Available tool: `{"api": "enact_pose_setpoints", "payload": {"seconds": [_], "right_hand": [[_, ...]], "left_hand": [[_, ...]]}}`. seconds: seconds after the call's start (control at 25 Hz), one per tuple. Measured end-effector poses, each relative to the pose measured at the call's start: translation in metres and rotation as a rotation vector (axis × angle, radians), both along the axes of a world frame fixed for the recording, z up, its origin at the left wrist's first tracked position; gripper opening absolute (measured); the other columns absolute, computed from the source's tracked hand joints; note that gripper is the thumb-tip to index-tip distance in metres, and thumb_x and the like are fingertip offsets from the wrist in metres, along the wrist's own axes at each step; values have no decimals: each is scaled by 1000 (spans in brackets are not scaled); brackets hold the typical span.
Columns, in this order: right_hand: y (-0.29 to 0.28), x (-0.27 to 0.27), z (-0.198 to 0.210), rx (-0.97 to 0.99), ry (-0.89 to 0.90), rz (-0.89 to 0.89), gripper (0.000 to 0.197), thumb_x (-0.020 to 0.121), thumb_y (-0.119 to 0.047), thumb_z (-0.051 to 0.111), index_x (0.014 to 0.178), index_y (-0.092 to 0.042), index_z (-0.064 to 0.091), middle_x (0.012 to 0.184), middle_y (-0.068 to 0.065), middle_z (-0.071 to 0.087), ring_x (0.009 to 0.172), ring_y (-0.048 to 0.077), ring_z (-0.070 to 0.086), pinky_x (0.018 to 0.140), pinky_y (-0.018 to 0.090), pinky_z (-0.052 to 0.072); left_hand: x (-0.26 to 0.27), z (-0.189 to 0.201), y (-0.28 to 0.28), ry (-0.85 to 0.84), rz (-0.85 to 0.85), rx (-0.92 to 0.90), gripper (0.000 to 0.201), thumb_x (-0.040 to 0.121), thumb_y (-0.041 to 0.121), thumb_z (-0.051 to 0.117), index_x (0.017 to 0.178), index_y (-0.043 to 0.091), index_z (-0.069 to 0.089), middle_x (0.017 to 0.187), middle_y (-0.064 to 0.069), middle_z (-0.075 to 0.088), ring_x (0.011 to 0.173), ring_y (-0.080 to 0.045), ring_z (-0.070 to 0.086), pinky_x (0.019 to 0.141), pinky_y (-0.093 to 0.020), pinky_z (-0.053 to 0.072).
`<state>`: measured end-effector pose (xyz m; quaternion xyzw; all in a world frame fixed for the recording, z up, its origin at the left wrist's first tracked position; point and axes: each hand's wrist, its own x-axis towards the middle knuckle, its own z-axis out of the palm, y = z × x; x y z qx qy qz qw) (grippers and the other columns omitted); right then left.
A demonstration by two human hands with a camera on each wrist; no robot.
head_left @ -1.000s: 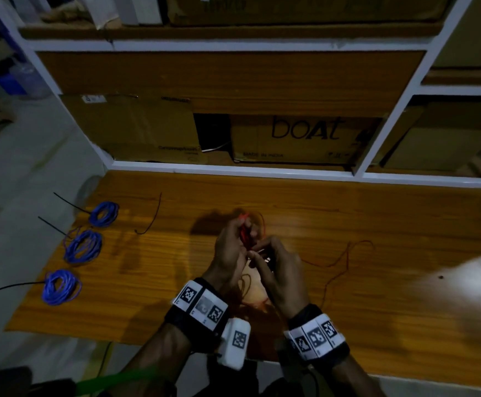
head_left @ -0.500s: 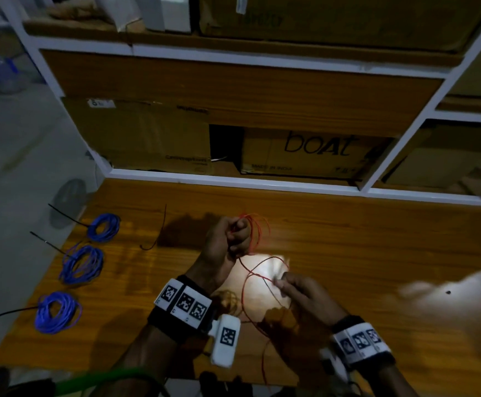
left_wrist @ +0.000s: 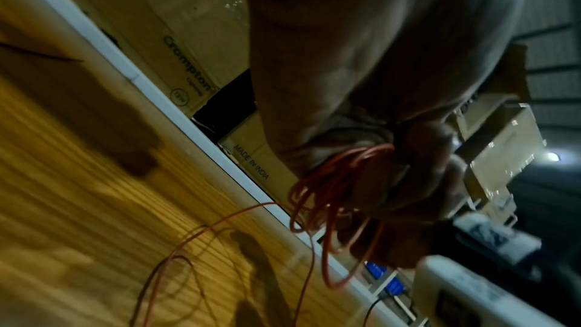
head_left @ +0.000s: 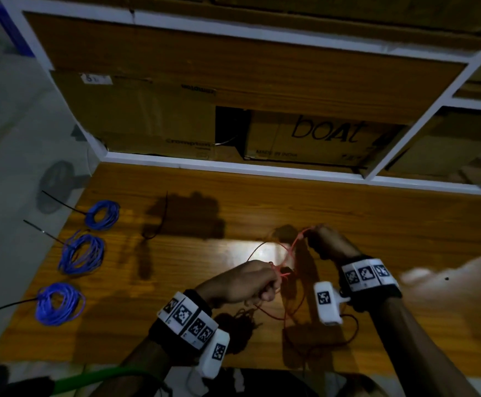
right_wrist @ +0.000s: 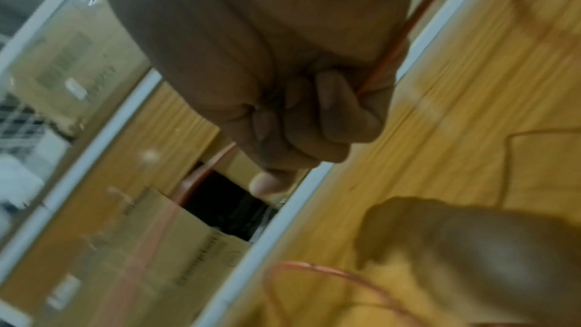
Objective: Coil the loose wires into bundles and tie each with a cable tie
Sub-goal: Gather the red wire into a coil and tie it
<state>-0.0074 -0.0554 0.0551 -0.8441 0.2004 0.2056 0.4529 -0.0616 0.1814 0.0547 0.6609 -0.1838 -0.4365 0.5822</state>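
Observation:
A thin red wire (head_left: 293,250) runs between my two hands above the wooden table (head_left: 391,224). My left hand (head_left: 250,285) grips a small coil of several red loops (left_wrist: 333,183) in its curled fingers. Further back and to the right, my right hand (head_left: 323,243) is a fist pinching a single strand of the red wire (right_wrist: 390,54). The slack of the wire trails onto the table near the front edge (head_left: 319,339). A loose black cable tie (head_left: 160,219) lies on the table to the left of both hands.
Three blue wire bundles (head_left: 102,214), (head_left: 81,255), (head_left: 58,303), each with a black tie, lie along the table's left edge. Behind the table a white-framed shelf (head_left: 233,167) holds a "boAt" box (head_left: 319,138) and a Crompton box (head_left: 147,118).
My right hand has swung from the near side of the left hand to its far right side, drawing the red strand with it. The left hand keeps its hold on the coil.

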Motion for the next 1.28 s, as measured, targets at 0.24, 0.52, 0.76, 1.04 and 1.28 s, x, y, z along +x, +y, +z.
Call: {"api": "enact_pose_setpoints", "payload": {"seconds": [0.24,0.52,0.76,1.04,1.28], "right_hand": [[9,-6,35,213,-62,28,28,102,-22,49,107,-3,69,52,-10,44,46,7,33,46,21,26],[7,-43,54,384,-248,239,35,105,-32,42,123,-16,67,66,-4,50,50,6,35,46,18,25],[12,-49,33,533,-350,248,28,103,-11,49,122,-8,68,61,0,58,44,3,42,46,12,33],[-2,-35,8,615,-353,188,26,102,-24,51,90,-13,70,60,3,54,47,10,40,44,18,31],[-7,-34,-6,474,-483,309,29,106,-31,44,89,-23,66,64,8,57,49,18,45,49,27,35]], "left_hand": [[20,-19,-11,26,169,85,29,108,21,36,116,6,60,103,-3,76,54,-15,30,50,-27,22],[44,-15,-33,-50,495,96,30,108,32,37,114,24,65,96,-4,76,51,-7,42,61,-26,42],[61,15,-57,197,595,-378,39,108,30,32,137,12,53,131,-6,67,100,-21,63,82,-31,53],[67,38,-73,394,667,-681,53,98,34,33,140,5,49,136,-16,62,84,-13,55,73,-23,49],[72,33,-85,252,765,-643,39,102,27,39,130,8,59,83,1,58,69,-10,47,69,-25,40]]}}
